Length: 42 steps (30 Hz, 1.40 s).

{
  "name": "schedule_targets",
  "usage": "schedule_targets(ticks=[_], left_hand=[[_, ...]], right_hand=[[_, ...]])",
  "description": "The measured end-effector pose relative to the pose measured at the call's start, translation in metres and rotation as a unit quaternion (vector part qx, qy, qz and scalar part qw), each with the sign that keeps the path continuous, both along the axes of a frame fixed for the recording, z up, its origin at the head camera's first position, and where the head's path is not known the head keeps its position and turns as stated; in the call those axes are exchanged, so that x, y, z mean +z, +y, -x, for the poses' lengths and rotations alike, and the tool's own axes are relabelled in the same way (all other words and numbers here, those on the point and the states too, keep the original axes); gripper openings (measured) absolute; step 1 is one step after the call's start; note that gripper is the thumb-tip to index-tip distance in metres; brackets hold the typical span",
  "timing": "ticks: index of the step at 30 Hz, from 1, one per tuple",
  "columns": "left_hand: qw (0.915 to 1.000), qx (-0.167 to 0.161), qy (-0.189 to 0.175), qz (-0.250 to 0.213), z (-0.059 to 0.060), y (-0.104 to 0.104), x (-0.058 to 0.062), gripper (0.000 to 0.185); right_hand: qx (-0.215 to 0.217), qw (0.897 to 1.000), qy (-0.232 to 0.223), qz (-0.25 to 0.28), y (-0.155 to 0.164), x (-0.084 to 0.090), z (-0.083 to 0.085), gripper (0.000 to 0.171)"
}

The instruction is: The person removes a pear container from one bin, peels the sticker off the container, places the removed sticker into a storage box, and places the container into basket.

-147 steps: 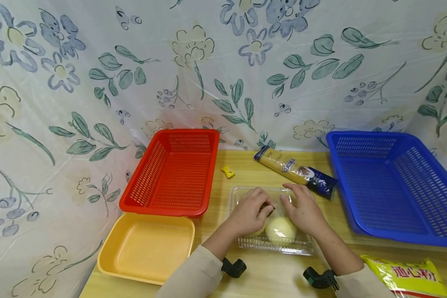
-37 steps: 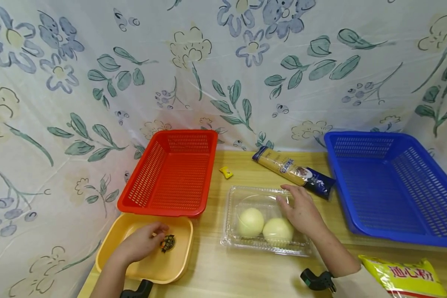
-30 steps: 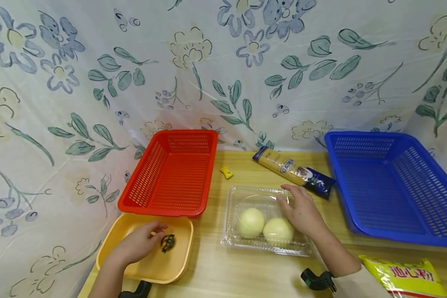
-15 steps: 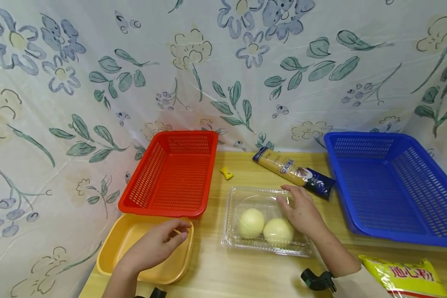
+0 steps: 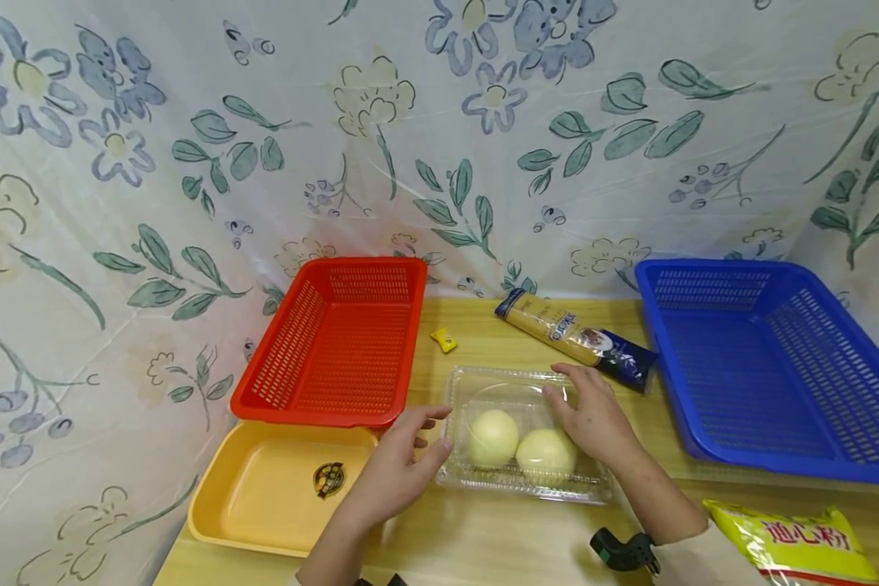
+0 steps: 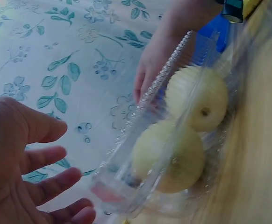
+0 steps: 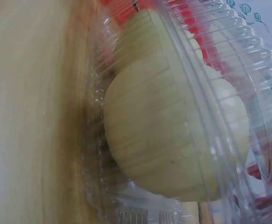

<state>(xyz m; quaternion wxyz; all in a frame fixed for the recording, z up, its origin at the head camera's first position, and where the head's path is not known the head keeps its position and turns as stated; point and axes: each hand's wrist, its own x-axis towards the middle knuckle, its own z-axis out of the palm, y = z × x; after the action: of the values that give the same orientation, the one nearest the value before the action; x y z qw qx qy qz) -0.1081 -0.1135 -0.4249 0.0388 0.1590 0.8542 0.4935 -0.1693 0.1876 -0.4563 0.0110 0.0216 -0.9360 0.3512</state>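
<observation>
A clear plastic clamshell box (image 5: pixel 527 382) lies on the wooden table with two pale round onions (image 5: pixel 492 437) (image 5: pixel 545 453) inside. My right hand (image 5: pixel 584 407) rests on the right part of its lid, fingers relaxed. My left hand (image 5: pixel 419 443) hovers open with spread fingers just off the box's left edge, holding nothing. In the left wrist view the open left hand (image 6: pixel 38 177) faces the box (image 6: pixel 140 154) and both onions (image 6: pixel 196 95); the right hand (image 6: pixel 157 60) shows behind. The right wrist view shows an onion (image 7: pixel 173 135) close up through ribbed clear plastic.
A yellow tray (image 5: pixel 264 521) at front left holds a round dark sticker (image 5: pixel 328 480). Behind it stands a red basket (image 5: pixel 344 338). A blue basket (image 5: pixel 769 366) is at right. A pasta packet (image 5: pixel 579 338), a small yellow candy (image 5: pixel 444 340) and a yellow bag (image 5: pixel 798 545) lie on the table.
My left hand took the round sticker off the box, laid it in the yellow tray, let go and moved right to the box's left edge. The right hand stayed on the lid.
</observation>
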Motion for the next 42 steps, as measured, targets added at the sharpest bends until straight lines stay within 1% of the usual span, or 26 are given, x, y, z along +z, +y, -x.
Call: schedule_targets(ticks=[2,4,6,9,12,14,16,19,22,25,28,30,35,40,42], left_hand=[[0.9998,0.016,0.003,-0.014,0.004,0.012,-0.007,0.042],[0.9989,0.040,0.000,-0.026,0.008,0.023,-0.014,0.046],[0.9974,0.066,-0.006,-0.029,0.012,0.033,-0.019,0.052],[0.9948,0.096,-0.014,-0.030,0.020,0.044,-0.027,0.061],[0.9923,0.112,-0.023,-0.048,0.027,0.048,-0.037,0.065],[0.9904,0.120,-0.029,-0.062,0.030,0.049,-0.044,0.065],[0.9888,0.124,-0.029,-0.078,0.030,0.049,-0.047,0.064],[0.9878,0.125,-0.029,-0.088,0.031,0.049,-0.050,0.063],[0.9875,0.124,-0.033,-0.092,0.031,0.050,-0.050,0.063],[0.9875,0.128,-0.033,-0.086,0.032,0.050,-0.049,0.062],[0.9874,0.133,-0.032,-0.079,0.032,0.050,-0.046,0.062],[0.9868,0.136,-0.035,-0.081,0.032,0.049,-0.045,0.064],[0.9827,0.144,-0.057,-0.101,0.029,0.047,-0.044,0.072],[0.9770,0.151,-0.084,-0.125,0.026,0.044,-0.050,0.082],[0.9760,0.148,-0.088,-0.133,0.025,0.042,-0.052,0.083]], right_hand=[[-0.001,1.000,-0.002,0.002,-0.001,-0.001,0.000,0.053],[-0.001,1.000,-0.002,0.004,-0.002,-0.001,0.000,0.053],[-0.002,1.000,0.000,0.006,-0.003,-0.001,0.001,0.054],[-0.004,1.000,0.003,0.007,-0.004,-0.001,0.001,0.054],[-0.004,1.000,0.002,0.005,-0.005,-0.002,0.000,0.053],[-0.003,1.000,0.003,0.005,-0.006,-0.002,0.000,0.052],[-0.004,1.000,-0.001,0.011,-0.007,-0.002,-0.001,0.053],[-0.016,0.999,-0.013,0.036,-0.005,-0.001,-0.002,0.058],[-0.046,0.994,-0.029,0.094,-0.001,0.000,-0.003,0.063],[-0.074,0.981,-0.038,0.177,0.003,0.001,-0.006,0.064],[-0.087,0.968,-0.046,0.230,0.006,0.002,-0.008,0.064],[-0.088,0.966,-0.053,0.239,0.007,0.003,-0.011,0.064],[-0.084,0.964,-0.069,0.241,0.009,0.006,-0.021,0.068],[-0.085,0.963,-0.094,0.237,0.010,0.002,-0.037,0.071],[-0.086,0.959,-0.101,0.249,0.012,-0.001,-0.044,0.072]])
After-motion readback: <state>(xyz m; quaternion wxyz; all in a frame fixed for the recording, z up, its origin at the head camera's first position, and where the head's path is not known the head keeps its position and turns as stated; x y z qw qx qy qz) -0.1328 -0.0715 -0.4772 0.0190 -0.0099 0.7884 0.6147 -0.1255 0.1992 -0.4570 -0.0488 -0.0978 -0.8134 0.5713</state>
